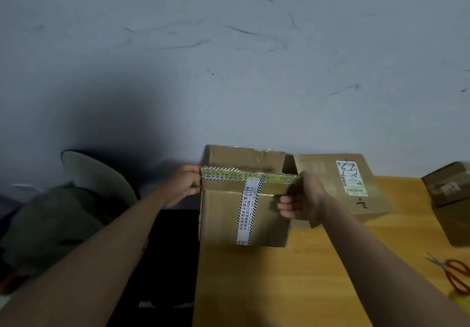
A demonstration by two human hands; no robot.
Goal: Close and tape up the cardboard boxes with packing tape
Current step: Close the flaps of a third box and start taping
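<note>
The left hand (183, 184) pinches the end of the printed tape strip (230, 175) at the left top edge of the cardboard box (223, 215), which stands at the wooden bench's (292, 283) left edge. The right hand (302, 198) curls around the tape roll (292, 181) at the box's right edge. Beside it sits a labelled box (338, 181), then a third box (450, 199) and red scissors (455, 273).
</note>
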